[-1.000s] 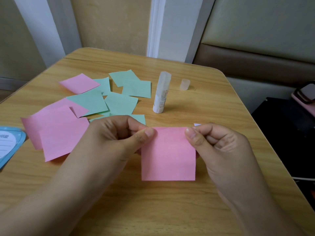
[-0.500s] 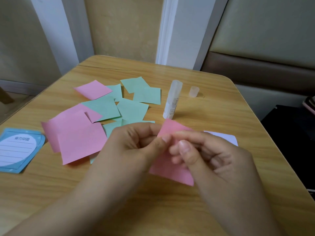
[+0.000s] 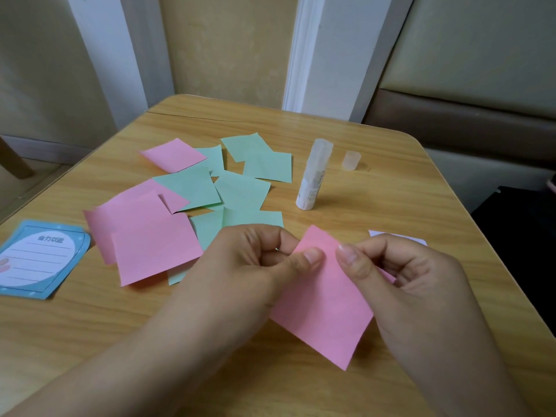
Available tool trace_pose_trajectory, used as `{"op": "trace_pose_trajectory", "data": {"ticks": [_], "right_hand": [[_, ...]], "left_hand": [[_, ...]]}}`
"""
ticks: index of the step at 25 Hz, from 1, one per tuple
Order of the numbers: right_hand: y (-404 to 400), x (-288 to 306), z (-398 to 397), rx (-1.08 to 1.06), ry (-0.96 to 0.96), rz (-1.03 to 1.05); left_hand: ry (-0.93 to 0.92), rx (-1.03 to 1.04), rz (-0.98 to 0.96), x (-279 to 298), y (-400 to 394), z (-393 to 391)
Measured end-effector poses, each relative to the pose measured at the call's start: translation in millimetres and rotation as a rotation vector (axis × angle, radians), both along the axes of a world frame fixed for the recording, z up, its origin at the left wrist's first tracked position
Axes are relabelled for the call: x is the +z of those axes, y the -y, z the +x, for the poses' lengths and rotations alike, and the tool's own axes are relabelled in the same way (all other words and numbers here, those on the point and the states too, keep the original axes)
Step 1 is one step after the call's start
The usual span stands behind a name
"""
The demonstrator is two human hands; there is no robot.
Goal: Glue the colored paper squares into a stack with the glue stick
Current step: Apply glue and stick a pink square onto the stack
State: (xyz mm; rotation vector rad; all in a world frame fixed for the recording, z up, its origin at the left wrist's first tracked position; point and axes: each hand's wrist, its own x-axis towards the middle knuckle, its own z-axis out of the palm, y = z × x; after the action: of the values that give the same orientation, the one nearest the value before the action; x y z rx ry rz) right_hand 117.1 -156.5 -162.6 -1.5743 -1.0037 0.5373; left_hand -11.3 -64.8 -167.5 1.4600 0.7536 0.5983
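Pinching pink square [image 3: 323, 299] at its upper edge: L hand [image 3: 255, 266] thumb on top, fingers curled behind; R hand [image 3: 403, 275] thumb beside it, fingers tucked under. Square tilted, above desk [image 3: 391, 188] near front-right edge. Glue stick [image 3: 314, 174] upright, uncapped, mid-desk toward far edge; cap [image 3: 351, 160] just right of it. Loose pink + green squares [image 3: 186, 206] overlapping at left-centre. White slip [image 3: 397, 236] behind R hand. Blue card [image 3: 39, 260] at left edge.

Loose squares [image 3: 192, 206] mid-left on table [image 3: 376, 206]; glue stick [image 3: 313, 176] upright right of them, cap [image 3: 351, 160] just beyond; card [image 3: 39, 260] far left.
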Motion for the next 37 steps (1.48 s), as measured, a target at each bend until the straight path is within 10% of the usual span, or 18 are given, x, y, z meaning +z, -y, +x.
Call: {"op": "trace_pose_trajectory", "data": {"ticks": [21, 25, 31, 37], "right_hand": [[-1.6, 1.2, 14.5, 0.009, -0.297, -0.131], [2.3, 2.0, 22.0, -0.018, 0.007, -0.325], [3.2, -14.7, 36.6, -0.19, 0.456, -0.598], [3.7, -31.3, 21.5, 0.033, 1.111, -0.284]], "left_hand": [[-0.023, 0.056, -0.067, -1.7, -4.2, 1.1], [-0.227, 0.082, 0.154, -1.9, -7.3, 0.8], [-0.469, -0.18, 1.143, -22.0, -4.2, -3.4], [-0.557, -0.31, 1.212, -29.4, 1.5, -11.8]]}}
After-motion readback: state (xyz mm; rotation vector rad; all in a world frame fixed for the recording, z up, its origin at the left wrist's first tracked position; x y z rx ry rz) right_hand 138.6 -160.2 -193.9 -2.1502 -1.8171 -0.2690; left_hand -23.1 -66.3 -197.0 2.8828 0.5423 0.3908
